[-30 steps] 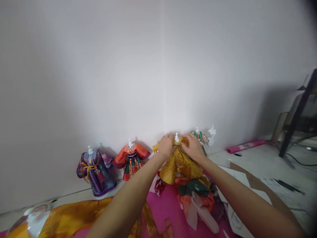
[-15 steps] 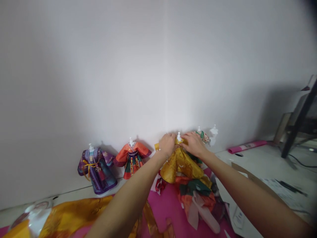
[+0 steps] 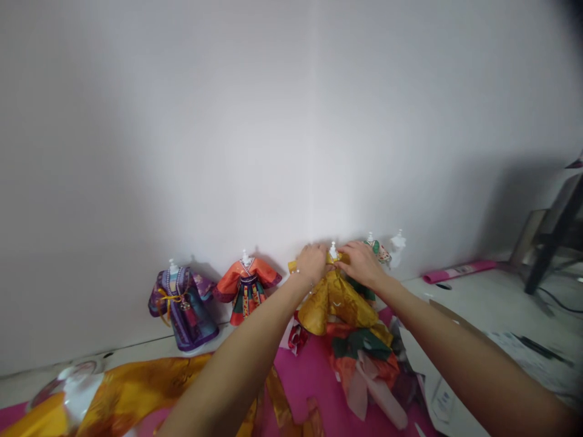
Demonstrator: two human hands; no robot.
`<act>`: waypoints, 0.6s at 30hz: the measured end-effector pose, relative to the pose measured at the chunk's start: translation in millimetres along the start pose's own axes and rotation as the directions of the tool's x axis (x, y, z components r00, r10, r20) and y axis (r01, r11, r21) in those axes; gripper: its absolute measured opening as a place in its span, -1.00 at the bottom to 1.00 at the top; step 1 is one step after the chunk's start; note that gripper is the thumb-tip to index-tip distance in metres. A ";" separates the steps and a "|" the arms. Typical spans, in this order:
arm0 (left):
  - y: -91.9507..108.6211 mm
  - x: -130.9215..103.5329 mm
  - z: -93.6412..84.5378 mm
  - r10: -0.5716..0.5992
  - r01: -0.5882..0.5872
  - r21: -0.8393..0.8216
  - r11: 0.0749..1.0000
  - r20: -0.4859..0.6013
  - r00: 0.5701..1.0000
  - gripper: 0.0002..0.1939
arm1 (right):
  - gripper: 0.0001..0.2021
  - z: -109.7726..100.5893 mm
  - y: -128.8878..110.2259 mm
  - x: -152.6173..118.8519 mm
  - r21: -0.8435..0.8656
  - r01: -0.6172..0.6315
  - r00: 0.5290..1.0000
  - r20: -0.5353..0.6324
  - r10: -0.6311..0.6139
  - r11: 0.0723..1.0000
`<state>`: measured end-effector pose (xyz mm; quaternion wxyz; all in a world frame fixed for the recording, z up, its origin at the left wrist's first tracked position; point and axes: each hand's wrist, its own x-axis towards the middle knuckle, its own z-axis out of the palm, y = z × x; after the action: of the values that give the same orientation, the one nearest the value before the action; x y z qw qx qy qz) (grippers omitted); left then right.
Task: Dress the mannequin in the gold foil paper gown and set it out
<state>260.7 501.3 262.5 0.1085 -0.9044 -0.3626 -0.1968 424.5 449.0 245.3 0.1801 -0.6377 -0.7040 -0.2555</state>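
Observation:
A small yellow paper robe [image 3: 337,301] hangs on a white miniature mannequin [image 3: 333,249] against the wall. My left hand [image 3: 311,262] grips the robe's left shoulder and my right hand [image 3: 362,263] grips its right shoulder, both at the collar beside the mannequin's neck. Below the robe lies a heap of folded orange, green and pink paper [image 3: 365,364].
A purple dressed mannequin [image 3: 184,303] and an orange one [image 3: 246,287] stand to the left by the wall. A green one [image 3: 374,249] and a bare white one [image 3: 397,247] stand to the right. Yellow patterned paper [image 3: 136,391], a pink sheet [image 3: 305,379], cardboard [image 3: 460,325] and a pink roll [image 3: 460,271] lie around.
The view has drifted slightly, so everything sits a little further right. My hands have stayed at the yellow robe's collar, with small shifts of the fingers.

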 end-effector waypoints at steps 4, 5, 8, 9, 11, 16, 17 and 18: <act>0.2 -1.7 -1.0 0.012 -0.012 0.006 1.000 -0.009 1.000 -0.67 | -0.70 -1.7 1.5 0.6 0.001 0.000 1.000 -0.005 0.000 1.000; 0.5 -1.9 -1.7 0.013 -0.013 0.006 1.000 -0.010 1.000 -0.67 | -0.70 -2.2 1.8 0.6 0.003 0.003 1.000 -0.006 -0.003 1.000; 1.9 -1.9 -4.6 0.013 -0.013 0.002 1.000 -0.007 1.000 -0.66 | -0.70 -3.7 2.4 0.2 0.010 0.013 1.000 -0.003 -0.013 1.000; 2.3 -1.9 -5.6 0.013 -0.013 0.000 1.000 -0.005 1.000 -0.66 | -0.70 -4.0 2.5 0.1 0.012 0.016 1.000 -0.002 -0.016 1.000; 2.9 -1.7 -7.2 0.011 -0.011 -0.005 1.000 -0.003 1.000 -0.65 | -0.70 -4.5 2.6 -0.1 0.019 0.018 1.000 -0.002 -0.018 1.000; 2.5 -3.1 -9.0 0.011 -0.011 -0.022 1.000 0.000 1.000 -0.65 | -0.70 -6.3 2.5 -0.2 0.043 0.020 1.000 -0.015 -0.019 0.999; 2.4 -3.9 -9.1 0.011 -0.011 -0.027 1.000 0.000 1.000 -0.64 | -0.70 -6.9 2.4 -0.3 0.049 0.019 1.000 -0.018 -0.018 0.999; 2.3 -4.9 -9.3 0.011 -0.011 -0.031 0.999 0.000 1.000 -0.64 | -0.70 -7.6 2.3 -0.4 0.055 0.019 1.000 -0.022 -0.018 0.998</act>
<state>256.5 493.5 268.6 0.0956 -0.9080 -0.3546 -0.2018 426.3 444.3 251.5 0.2030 -0.6232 -0.7146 -0.2444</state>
